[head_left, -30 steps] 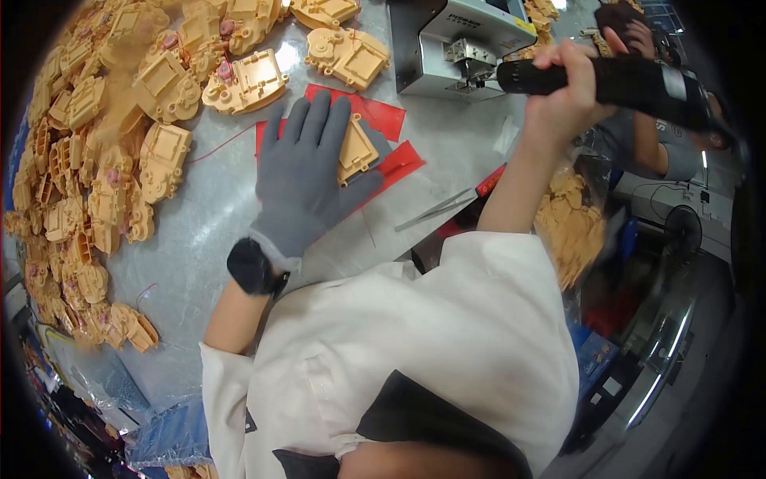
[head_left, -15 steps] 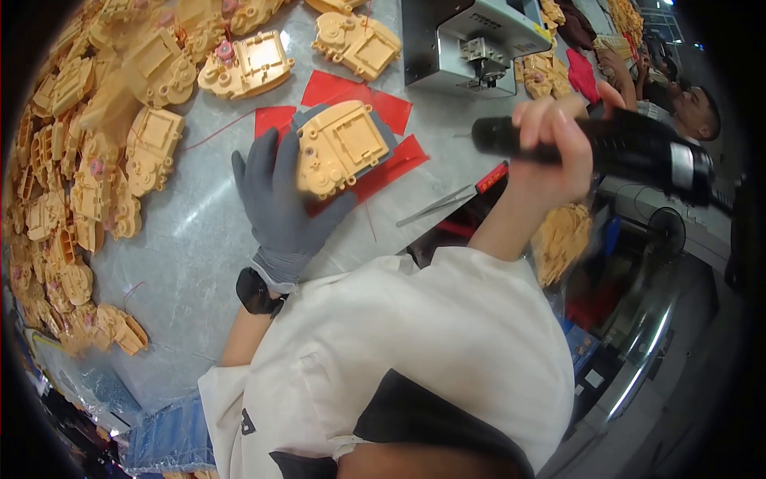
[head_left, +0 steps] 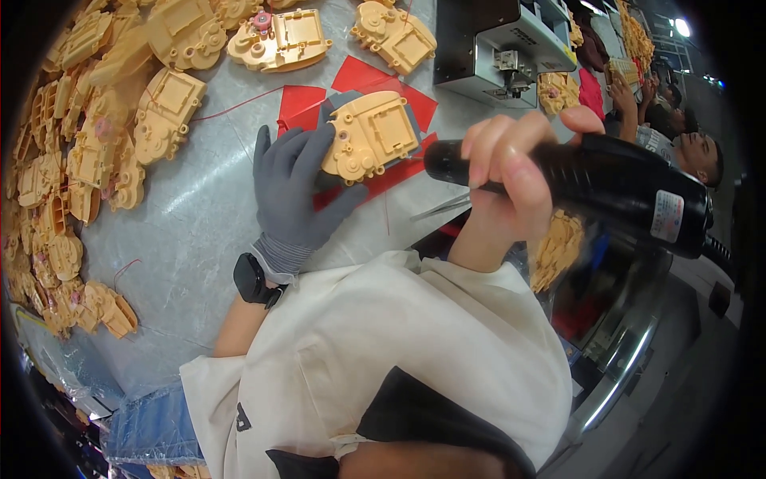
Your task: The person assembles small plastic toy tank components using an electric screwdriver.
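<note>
A yellow plastic housing with a rectangular recess rests on a dark grey block, over red sheets on the table. My left hand, in a grey glove, holds the housing at its left side, with fingers along the edge and thumb at the lower edge. Bare, my right hand is wrapped round a black electric screwdriver. The tool lies almost level, its nose pointing left, close to the housing's right side in the picture. Whether its bit touches the housing I cannot tell.
Many similar yellow housings crowd the left and far side. Tweezers lie below the screwdriver's nose, partly hidden by my right hand. A grey metal machine stands at the far right. Another person sits beyond it.
My right hand has brought the screwdriver left, nearer the housing, and it now covers the tweezers' red handle. My left hand keeps its hold. The whole view has shifted slightly.
</note>
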`<act>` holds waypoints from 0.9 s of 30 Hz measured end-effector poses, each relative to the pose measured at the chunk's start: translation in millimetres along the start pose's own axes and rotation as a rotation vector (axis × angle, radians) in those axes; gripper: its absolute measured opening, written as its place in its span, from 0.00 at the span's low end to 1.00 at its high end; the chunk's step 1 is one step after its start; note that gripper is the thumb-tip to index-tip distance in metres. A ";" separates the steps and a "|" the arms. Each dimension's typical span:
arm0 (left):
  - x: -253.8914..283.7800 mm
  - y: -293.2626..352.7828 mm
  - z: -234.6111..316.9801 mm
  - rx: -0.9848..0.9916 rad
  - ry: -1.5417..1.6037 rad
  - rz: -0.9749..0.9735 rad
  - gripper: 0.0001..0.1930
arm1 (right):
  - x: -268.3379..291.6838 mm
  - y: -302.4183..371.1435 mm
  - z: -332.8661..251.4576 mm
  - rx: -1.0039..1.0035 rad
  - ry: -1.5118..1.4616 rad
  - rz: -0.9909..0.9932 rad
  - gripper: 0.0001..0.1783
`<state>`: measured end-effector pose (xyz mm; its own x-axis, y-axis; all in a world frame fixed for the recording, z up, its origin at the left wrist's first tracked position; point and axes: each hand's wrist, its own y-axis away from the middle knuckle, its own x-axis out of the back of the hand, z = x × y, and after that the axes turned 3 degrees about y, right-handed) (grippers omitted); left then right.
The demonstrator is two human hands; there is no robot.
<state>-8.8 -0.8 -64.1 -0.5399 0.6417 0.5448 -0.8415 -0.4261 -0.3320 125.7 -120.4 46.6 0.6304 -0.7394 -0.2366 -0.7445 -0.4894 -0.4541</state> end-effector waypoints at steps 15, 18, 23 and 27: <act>-0.5 -1.8 -4.3 -0.012 0.023 -0.013 0.33 | -2.5 -0.3 15.4 -0.049 0.277 -0.090 0.22; -3.2 -2.0 -5.5 -0.029 0.035 0.001 0.32 | -4.1 5.9 21.3 -0.035 0.016 0.052 0.23; -2.4 -8.1 -4.1 -0.045 0.093 -0.016 0.32 | 4.4 10.3 26.2 0.065 0.059 -0.043 0.22; 2.0 -9.3 -1.9 -0.036 0.087 -0.033 0.32 | 55.2 -3.5 -0.8 0.037 -0.159 0.244 0.20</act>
<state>-2.1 5.6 -61.4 -0.5105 0.7084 0.4874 -0.8580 -0.3817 -0.3438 163.0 -159.9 35.8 0.4626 -0.7501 -0.4726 -0.8715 -0.2871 -0.3975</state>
